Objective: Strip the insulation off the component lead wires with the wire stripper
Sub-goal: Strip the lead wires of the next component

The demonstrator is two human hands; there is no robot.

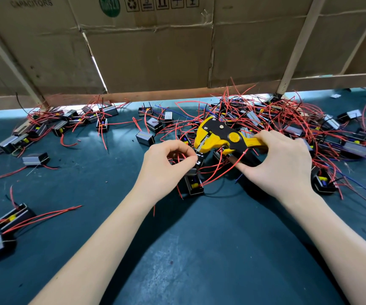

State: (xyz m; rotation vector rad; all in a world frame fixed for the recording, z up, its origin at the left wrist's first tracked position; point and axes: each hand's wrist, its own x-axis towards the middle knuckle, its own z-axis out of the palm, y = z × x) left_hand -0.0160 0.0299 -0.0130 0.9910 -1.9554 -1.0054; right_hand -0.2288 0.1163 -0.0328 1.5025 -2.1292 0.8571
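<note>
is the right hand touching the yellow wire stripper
Touching. The head view shows the right hand wrapped around the wire stripper handles, thumb under the black lower handle.

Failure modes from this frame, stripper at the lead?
1. The left hand pinches the wire right beside the head of the stripper; fingertips may get nipped.
2. Loose red leads cross under the tool and could snag.
3. The component lies unclamped on the mat; pulling may drag it.

Dark teal bench top [199, 249], flattened cardboard wall [151, 58] behind, pale struts [296, 47], perhaps wooden
</note>
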